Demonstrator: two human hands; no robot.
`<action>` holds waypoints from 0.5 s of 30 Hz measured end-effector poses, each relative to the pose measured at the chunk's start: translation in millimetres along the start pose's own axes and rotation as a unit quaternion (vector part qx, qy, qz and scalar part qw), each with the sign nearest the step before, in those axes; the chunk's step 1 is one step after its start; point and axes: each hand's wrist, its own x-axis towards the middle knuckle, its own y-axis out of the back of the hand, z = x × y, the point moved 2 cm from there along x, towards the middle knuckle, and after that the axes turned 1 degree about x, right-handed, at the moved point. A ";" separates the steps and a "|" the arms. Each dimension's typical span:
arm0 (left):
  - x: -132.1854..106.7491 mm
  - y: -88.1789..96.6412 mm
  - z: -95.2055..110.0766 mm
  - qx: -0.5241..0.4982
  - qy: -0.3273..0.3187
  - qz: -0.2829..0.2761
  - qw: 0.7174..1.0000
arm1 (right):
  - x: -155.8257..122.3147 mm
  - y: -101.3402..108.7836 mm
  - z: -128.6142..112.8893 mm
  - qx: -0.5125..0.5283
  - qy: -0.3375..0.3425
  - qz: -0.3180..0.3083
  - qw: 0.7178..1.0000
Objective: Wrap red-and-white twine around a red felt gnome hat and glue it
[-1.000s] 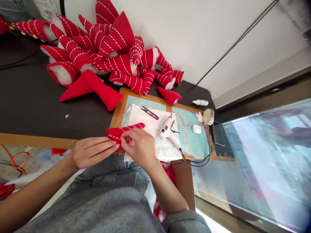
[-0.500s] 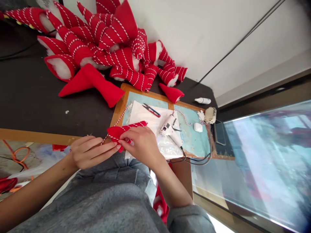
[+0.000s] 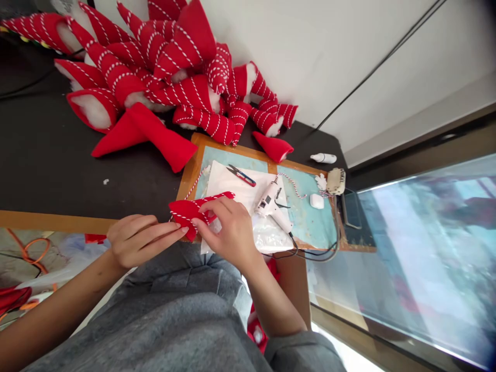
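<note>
A small red felt cone hat (image 3: 186, 208) with red-and-white twisted cord lines across it is held over the front edge of the work board. My right hand (image 3: 230, 227) grips the hat from the right, thumb and forefinger on the felt. From the left, my left hand (image 3: 141, 240) has its fingers pressed together at the hat's wide end, on the twisted cord (image 3: 196, 182) that runs up behind the hat. What lies under its fingertips is partly hidden. Just right of the hat, a white glue gun (image 3: 271, 204) lies on a white plastic bag (image 3: 222, 182).
Thread snips (image 3: 242, 175) lie on the bag. A pile of striped red cones (image 3: 186, 93) with white stuffing fills the back; plain red cones (image 3: 145, 132) lie before it. A white bottle (image 3: 323, 158), a white case (image 3: 316, 201) and a phone (image 3: 352, 209) are at right.
My right fingers have shifted slightly right and opened a little on the hat, showing more of its cord lines. My left fingertips have moved slightly left on the cord. The view shifted slightly.
</note>
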 end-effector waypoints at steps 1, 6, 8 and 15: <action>0.7 -0.7 -3.4 0.000 -0.024 0.008 1.000 | -4.0 -1.6 1.5 0.014 -0.004 0.009 1.000; 3.3 -4.3 -10.7 -0.010 0.003 0.036 0.999 | -19.5 -13.4 9.3 -0.001 -0.020 0.038 0.999; 4.5 -4.5 -10.6 -0.007 0.031 0.045 0.998 | -22.0 -16.8 10.9 0.014 -0.019 0.056 0.998; 18.7 -5.6 -13.2 -0.058 0.145 0.060 0.986 | -22.1 -26.5 13.5 -0.005 -0.021 0.055 0.998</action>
